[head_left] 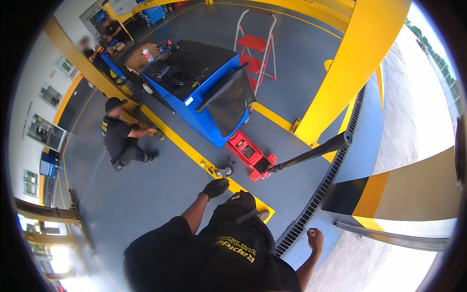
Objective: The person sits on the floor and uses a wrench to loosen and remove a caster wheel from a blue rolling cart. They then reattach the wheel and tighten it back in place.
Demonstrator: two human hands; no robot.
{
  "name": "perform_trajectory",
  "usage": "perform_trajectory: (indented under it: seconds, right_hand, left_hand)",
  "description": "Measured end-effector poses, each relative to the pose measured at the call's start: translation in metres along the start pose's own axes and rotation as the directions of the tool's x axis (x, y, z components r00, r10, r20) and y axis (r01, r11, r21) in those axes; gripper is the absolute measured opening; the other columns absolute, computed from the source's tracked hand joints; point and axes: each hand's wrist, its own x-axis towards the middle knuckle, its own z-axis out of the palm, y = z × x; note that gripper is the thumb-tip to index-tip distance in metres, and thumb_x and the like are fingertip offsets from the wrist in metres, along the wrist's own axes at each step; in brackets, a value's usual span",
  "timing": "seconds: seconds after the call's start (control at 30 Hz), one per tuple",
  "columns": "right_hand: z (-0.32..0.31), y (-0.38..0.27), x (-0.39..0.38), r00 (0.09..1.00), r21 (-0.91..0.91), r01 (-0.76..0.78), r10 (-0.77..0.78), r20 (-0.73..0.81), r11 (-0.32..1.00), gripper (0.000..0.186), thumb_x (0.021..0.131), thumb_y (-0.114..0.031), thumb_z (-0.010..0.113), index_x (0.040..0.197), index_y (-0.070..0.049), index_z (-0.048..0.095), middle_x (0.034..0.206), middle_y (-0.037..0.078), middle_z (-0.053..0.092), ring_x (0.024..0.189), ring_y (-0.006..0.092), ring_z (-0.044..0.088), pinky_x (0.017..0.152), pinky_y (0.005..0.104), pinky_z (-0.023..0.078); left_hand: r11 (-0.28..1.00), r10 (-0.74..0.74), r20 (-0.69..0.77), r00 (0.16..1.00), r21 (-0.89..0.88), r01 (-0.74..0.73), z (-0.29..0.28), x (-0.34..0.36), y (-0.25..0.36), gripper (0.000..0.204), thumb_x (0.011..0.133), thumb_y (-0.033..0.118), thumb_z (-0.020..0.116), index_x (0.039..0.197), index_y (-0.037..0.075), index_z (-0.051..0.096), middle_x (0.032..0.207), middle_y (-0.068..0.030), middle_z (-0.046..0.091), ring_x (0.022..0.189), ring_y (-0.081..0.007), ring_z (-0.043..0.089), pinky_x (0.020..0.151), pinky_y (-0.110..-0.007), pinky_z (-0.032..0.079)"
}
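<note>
My left hand [215, 188], in a black glove, is closed with its back up; what it holds, if anything, is hidden. Just beyond its fingers sits a small round metal fitting [224, 172] on the yellow floor strip [187, 159]. My bare right hand [315, 239] is out at the lower right with curled fingers; I cannot make out anything in them. Beyond my hands stands a red floor jack [246, 150], its long black handle [311, 155] slanting up to the right.
A blue cart [201, 118] with tools on top stands ahead, a red step stool [254, 42] behind it. A yellow lift post [335, 82] and drain grate [323, 185] run along the right. A co-worker [119, 136] crouches at left; two more people [113, 30] work at the back.
</note>
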Motion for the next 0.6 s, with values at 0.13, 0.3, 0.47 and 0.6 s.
perform_trajectory:
  seconds: [0.13,0.3,0.47,0.6]
  right_hand:
    - [-0.055,-0.041,0.020,0.986,0.073,0.097,-0.086,-0.146,0.993,0.027,0.093,-0.020,0.066,0.110,0.001,0.070,0.101,0.021,0.073,0.098,0.0341,0.071,0.083,0.0423,0.055]
    - [-0.118,-0.166,0.042,0.970,0.303,0.244,-0.226,-0.092,0.921,0.029,0.096,-0.017,0.063,0.119,0.000,0.066,0.106,0.019,0.072,0.094,0.0315,0.072,0.082,0.0394,0.056]
    - [-0.154,-0.233,0.063,0.856,0.202,0.509,-0.516,-0.017,0.837,0.028,0.096,-0.016,0.064,0.119,0.000,0.067,0.110,0.018,0.071,0.096,0.0259,0.071,0.086,0.0365,0.054]
    - [-0.178,-0.274,0.130,0.760,0.119,0.632,-0.642,0.102,0.766,0.028,0.094,-0.013,0.066,0.119,0.000,0.067,0.110,0.018,0.071,0.095,0.0287,0.071,0.085,0.0365,0.054]
  left_hand:
    - [0.994,0.084,-0.030,0.996,-0.061,-0.086,0.018,0.037,0.075,0.045,0.096,0.040,0.057,0.127,0.008,0.061,0.118,-0.0174,0.068,0.108,-0.0366,0.064,0.091,-0.045,0.051]
    - [0.996,0.045,-0.027,0.999,0.072,-0.043,0.064,0.034,0.012,0.042,0.098,0.039,0.053,0.122,0.007,0.063,0.118,-0.0149,0.068,0.108,-0.0335,0.065,0.092,-0.043,0.051]
    - [0.861,-0.508,0.338,0.792,0.235,0.452,0.101,-0.025,-0.017,0.056,0.097,0.050,0.044,0.132,0.010,0.061,0.142,-0.0122,0.056,0.133,-0.0305,0.050,0.112,-0.041,0.039]
    - [0.671,-0.737,0.199,0.646,0.099,0.735,0.121,-0.068,-0.014,0.057,0.094,0.052,0.046,0.121,0.007,0.067,0.129,-0.0154,0.065,0.123,-0.0347,0.058,0.106,-0.045,0.044]
